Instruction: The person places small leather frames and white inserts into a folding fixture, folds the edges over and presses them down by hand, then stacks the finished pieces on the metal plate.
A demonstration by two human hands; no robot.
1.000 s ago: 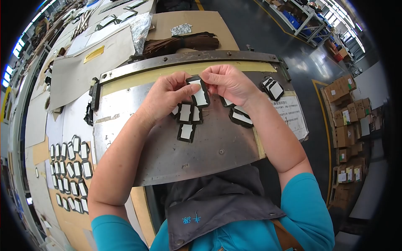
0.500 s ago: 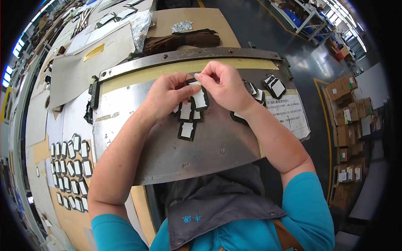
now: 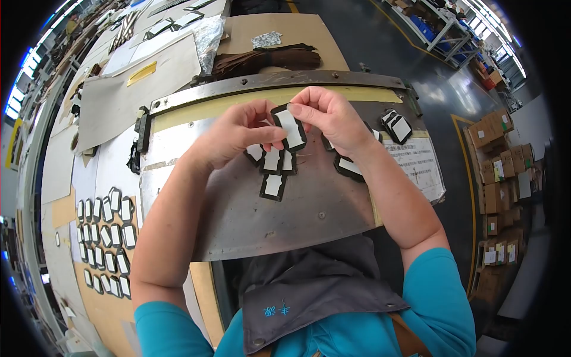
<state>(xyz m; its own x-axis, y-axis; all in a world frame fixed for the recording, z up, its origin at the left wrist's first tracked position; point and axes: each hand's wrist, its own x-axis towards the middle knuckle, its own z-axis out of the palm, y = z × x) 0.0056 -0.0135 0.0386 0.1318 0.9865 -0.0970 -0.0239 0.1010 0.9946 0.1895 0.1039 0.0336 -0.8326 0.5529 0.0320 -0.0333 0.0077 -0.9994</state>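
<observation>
Between my hands is a small flat black-edged piece with a white panel (image 3: 290,131), held up over the metal plate (image 3: 285,223). My right hand (image 3: 336,122) pinches its upper right corner between thumb and fingers. At its left edge, the thumb and curled fingers of my left hand (image 3: 238,134) close on it. Below lie several similar pieces (image 3: 273,185) on the plate, partly overlapping and partly covered by my left hand. More such pieces (image 3: 350,166) lie under my right wrist, and a small stack (image 3: 397,126) sits at the plate's right.
Rows of similar pieces (image 3: 106,238) cover part of the table at left. A metal bar (image 3: 279,81) crosses the plate's far edge, with a brown bundle (image 3: 267,59) behind it. A printed sheet (image 3: 413,166) lies at right. Cardboard boxes (image 3: 493,196) stand beyond on the floor.
The held piece has shifted slightly right and tilted. My left thumb has slid from across its panel towards its left edge. The whole view has moved a little.
</observation>
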